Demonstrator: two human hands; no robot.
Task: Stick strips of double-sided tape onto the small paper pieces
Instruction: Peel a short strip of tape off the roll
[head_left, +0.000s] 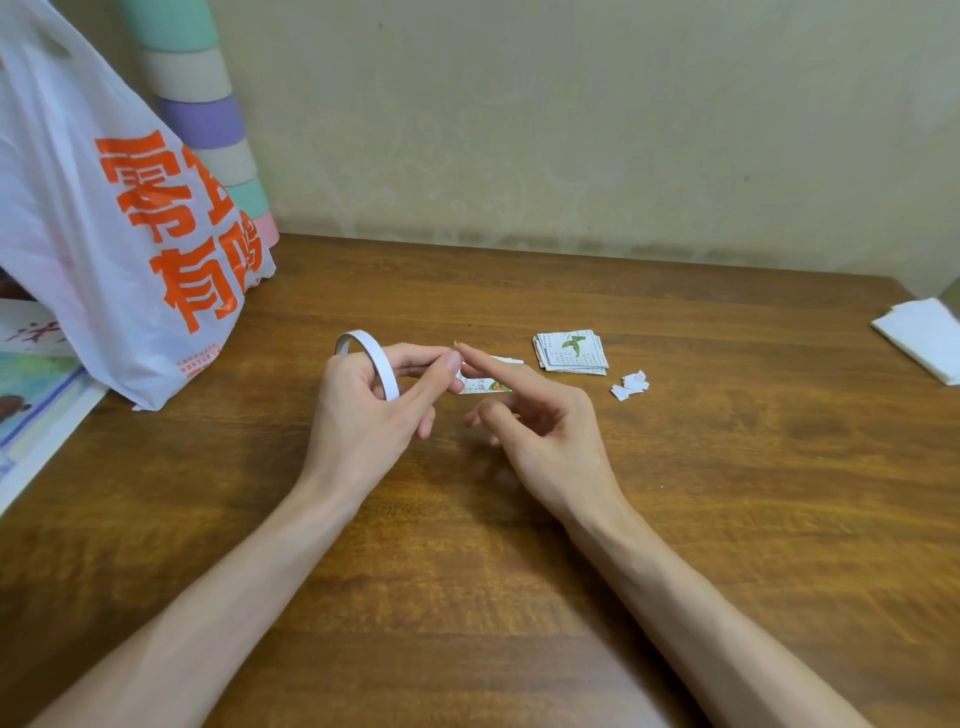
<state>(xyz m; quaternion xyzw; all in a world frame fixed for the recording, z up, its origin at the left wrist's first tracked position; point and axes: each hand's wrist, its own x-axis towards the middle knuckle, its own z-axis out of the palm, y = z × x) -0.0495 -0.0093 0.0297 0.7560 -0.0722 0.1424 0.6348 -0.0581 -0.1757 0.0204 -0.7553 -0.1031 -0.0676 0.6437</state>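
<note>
The small paper piece (485, 386) I am working on sits near the middle of the worktop (727, 493), mostly hidden under my right forefinger. Only a printed corner with green and orange marks shows on the near side, and a white edge shows on the far side. I cannot tell whether it lies flat or is lifted a little.

My left hand (363, 415) has its grip closed around the tape roll (382, 369), a thin white ring that stands up over the knuckles, with thumb and forefinger pinched together at the left end of the paper piece. My right hand (540, 426) grips nothing. Its forefinger is stretched out straight over the piece, with the tip meeting my left thumb, and the other fingers are loosely curled above the wood.

Just right of the hands lies a neat stack of paper squares (571, 353) with a green print on top, and a few torn white scraps (630, 386) lie near it.

At the far left a white plastic bag (104, 234) with orange lettering slumps against a column of pastel rolls (202, 114), with printed sheets (31, 384) beside it. Folded white paper (919, 338) lies at the right edge.
</note>
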